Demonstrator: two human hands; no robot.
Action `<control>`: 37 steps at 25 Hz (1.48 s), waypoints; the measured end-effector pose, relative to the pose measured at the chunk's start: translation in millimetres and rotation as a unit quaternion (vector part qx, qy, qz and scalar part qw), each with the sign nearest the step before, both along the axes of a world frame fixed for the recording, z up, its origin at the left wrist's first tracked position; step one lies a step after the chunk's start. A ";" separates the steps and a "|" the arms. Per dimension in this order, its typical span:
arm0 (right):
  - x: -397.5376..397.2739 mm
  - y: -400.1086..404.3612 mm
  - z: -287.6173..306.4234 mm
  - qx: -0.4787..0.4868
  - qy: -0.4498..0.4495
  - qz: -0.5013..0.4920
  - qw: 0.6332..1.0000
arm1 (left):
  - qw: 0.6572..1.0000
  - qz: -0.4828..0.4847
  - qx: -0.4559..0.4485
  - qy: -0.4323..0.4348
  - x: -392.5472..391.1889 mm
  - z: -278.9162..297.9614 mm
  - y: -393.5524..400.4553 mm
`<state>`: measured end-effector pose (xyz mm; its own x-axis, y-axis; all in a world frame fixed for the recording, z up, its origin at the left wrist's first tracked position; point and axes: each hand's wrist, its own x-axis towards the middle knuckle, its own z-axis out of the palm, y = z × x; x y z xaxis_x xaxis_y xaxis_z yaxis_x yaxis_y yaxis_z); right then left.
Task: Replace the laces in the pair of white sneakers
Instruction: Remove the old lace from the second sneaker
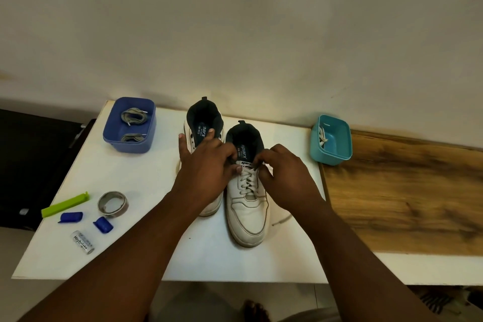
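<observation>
Both hands meet at the laced sneaker: left hand and right hand each pinching white lace ends by the tongue; unlaced sneaker at ten o'clock.

Two bare forearms, sleeveless to the frame edge, no rings or watch

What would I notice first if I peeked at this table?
Two hands, the left hand and the right hand, meet at the top of the laces on the right white sneaker mid-table. The left sneaker beside it shows empty eyelets. Grey laces sit in a blue tub at the back left.
</observation>
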<state>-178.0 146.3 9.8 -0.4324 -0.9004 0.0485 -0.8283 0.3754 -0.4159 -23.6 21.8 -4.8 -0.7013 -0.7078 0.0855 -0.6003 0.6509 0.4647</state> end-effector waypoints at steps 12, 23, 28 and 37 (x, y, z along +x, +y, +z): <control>18.5 -3.5 5.2 0.063 0.006 -0.030 0.998 | 0.999 -0.014 -0.023 -0.019 1.2 5.7 4.5; 23.8 -2.0 -3.9 -0.026 0.028 -0.113 0.993 | 0.999 -0.036 -0.021 -0.022 -3.6 3.0 2.6; 29.1 -7.8 -4.0 0.052 0.092 -0.011 0.994 | 1.000 -0.014 0.005 0.012 -5.8 0.1 5.7; 6.2 14.7 4.6 -0.063 0.108 -0.186 0.975 | 0.999 0.003 0.015 0.041 -0.1 -1.4 -1.0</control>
<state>-171.8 161.0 14.5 -0.6951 -0.6641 0.2752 -0.7181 0.6237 -0.3086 -23.7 20.7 -6.2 -0.6882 -0.7153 0.1212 -0.5631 0.6320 0.5325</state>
